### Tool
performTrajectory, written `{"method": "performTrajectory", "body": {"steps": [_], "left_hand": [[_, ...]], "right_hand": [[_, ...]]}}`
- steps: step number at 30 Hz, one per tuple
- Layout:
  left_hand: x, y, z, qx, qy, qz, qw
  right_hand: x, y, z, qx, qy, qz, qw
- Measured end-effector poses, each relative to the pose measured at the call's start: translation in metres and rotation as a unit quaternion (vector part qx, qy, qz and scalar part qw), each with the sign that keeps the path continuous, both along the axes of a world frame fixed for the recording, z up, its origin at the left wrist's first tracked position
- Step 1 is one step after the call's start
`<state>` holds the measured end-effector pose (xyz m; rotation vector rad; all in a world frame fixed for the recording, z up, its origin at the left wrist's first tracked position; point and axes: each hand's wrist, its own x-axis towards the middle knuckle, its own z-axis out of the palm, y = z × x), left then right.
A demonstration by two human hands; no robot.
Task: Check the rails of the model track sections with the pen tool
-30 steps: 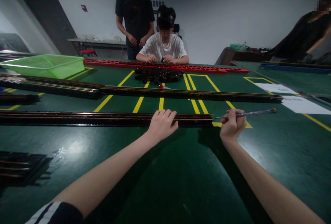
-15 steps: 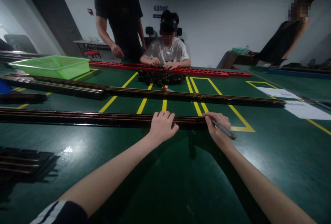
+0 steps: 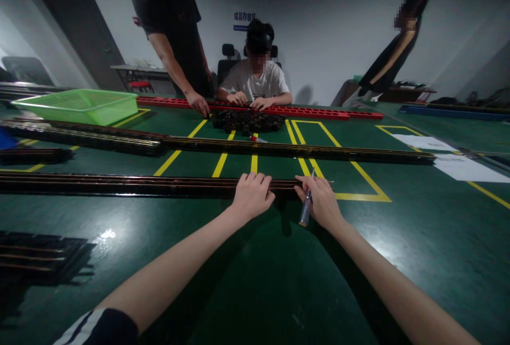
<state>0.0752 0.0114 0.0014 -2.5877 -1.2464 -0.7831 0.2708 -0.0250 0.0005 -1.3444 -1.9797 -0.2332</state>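
A bundle of long, thin dark rods [image 3: 139, 184] lies across the near part of the green table, running out of view at the left. My left hand [image 3: 253, 195] rests over it near its right end, fingers curled round the rods. Between the fingers of my right hand [image 3: 323, 201] is a pen [image 3: 306, 209] with a clear barrel, its thin tip pointing away from me. The fingers of this hand also touch the right end of the rods, where one thin tip pokes out past the hand. My fingers hide part of that end.
A second row of dark rods [image 3: 295, 149] crosses farther back, with a green basket [image 3: 79, 106] at left. Black parts [image 3: 247, 121] lie piled before a seated person [image 3: 257, 82]. Another person [image 3: 171, 32] stands reaching in. Papers [image 3: 470, 169] lie right; more rods [image 3: 35, 255] near left.
My right hand has moved left along the rods, and the pen has swung from slanting to nearly upright. My left hand stays put. The standing person's hand has come down to the table.
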Motion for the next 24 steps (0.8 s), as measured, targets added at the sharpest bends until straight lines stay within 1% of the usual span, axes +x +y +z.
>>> {"method": "performTrajectory", "body": {"steps": [3, 6, 13, 18, 22, 24], "left_hand": [[0.0, 0.0, 0.0, 0.008, 0.006, 0.0, 1.0], [0.0, -0.002, 0.001, 0.01, 0.014, -0.001, 1.0], [0.0, -0.009, 0.001, 0.012, 0.025, -0.033, 0.999], [0.0, -0.013, 0.002, 0.009, 0.027, -0.043, 0.999], [-0.002, -0.016, 0.002, 0.009, 0.018, -0.053, 0.998], [-0.004, -0.017, 0.001, 0.01, 0.004, -0.047, 0.999]], "right_hand": [[-0.008, 0.002, -0.002, -0.014, 0.006, -0.004, 1.0], [-0.012, 0.004, -0.002, -0.014, -0.028, -0.04, 0.999], [-0.011, 0.007, 0.001, 0.041, -0.097, -0.115, 0.988], [-0.007, 0.009, 0.001, 0.061, -0.098, -0.135, 0.984], [-0.004, 0.008, 0.002, 0.054, -0.103, -0.146, 0.982], [-0.001, 0.008, 0.002, 0.044, -0.103, -0.155, 0.982]]}}
